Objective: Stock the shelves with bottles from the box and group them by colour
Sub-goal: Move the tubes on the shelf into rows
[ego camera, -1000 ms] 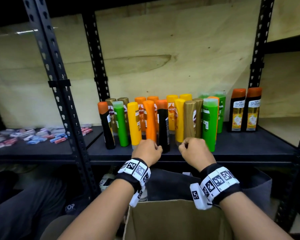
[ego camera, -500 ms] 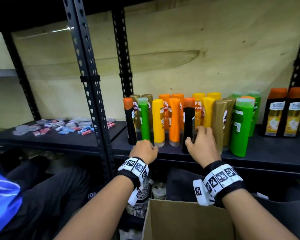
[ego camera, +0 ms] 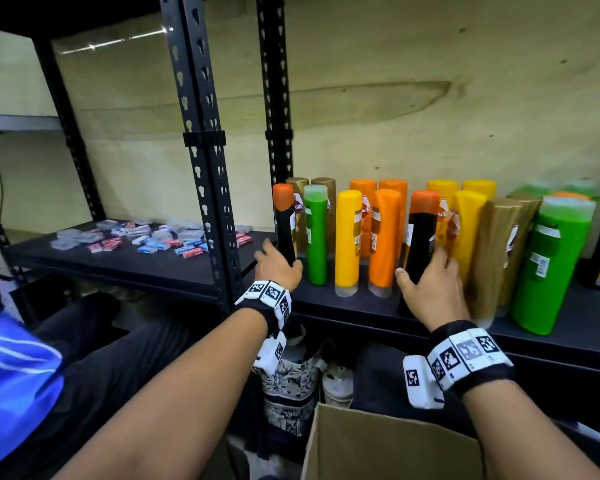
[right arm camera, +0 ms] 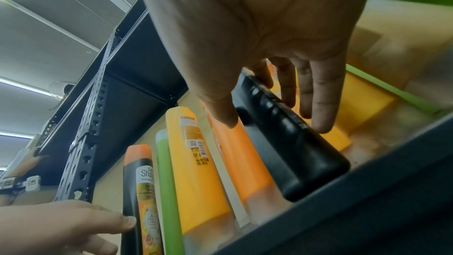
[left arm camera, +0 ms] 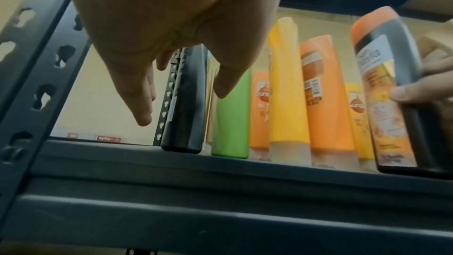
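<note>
Right hand (ego camera: 430,292) clamped on tilted black bottle (ego camera: 419,237); left wrist view shows left hand (left arm camera: 176,16) fingers (left arm camera: 141,94) apart.

four yellow bottles (ego camera: 349,237), four gold bottles (ego camera: 496,258) and at least three orange bottles (ego camera: 383,244) are in view. two black bottles (ego camera: 418,237) and two green bottles (ego camera: 316,244) stand in front; the greens behind blur together.

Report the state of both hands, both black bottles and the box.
left hand: open, thumb touching left black bottle.
right hand: gripping right black bottle.
left black bottle: standing on shelf.
right black bottle: tilted, held.
box: open on top.
</note>
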